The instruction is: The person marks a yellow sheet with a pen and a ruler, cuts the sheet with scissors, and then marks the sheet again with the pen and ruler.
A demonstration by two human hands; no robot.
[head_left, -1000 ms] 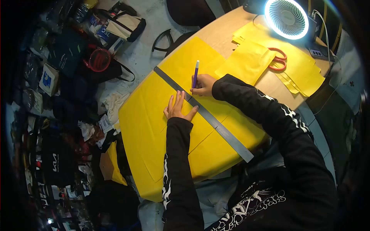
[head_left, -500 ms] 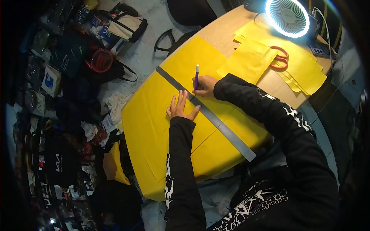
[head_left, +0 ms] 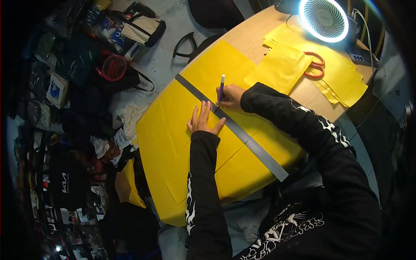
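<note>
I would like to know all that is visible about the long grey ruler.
The ruler is a straight, flat, dark grey strip, metal by its look. It lies diagonally across the yellow sheet, its lower end reaching past the sheet's edge. The left hand presses on it; its fine markings are unreadable.

Plain bright yellow fabric sheet [head_left: 167,134], dark grey metal ruler [head_left: 260,154], purple pen with white end [head_left: 221,92], orange-red looped scissor handles [head_left: 321,70]

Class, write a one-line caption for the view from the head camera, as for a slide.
Left hand steadies a metal ruler on yellow material while right hand holds a purple pen.
</note>
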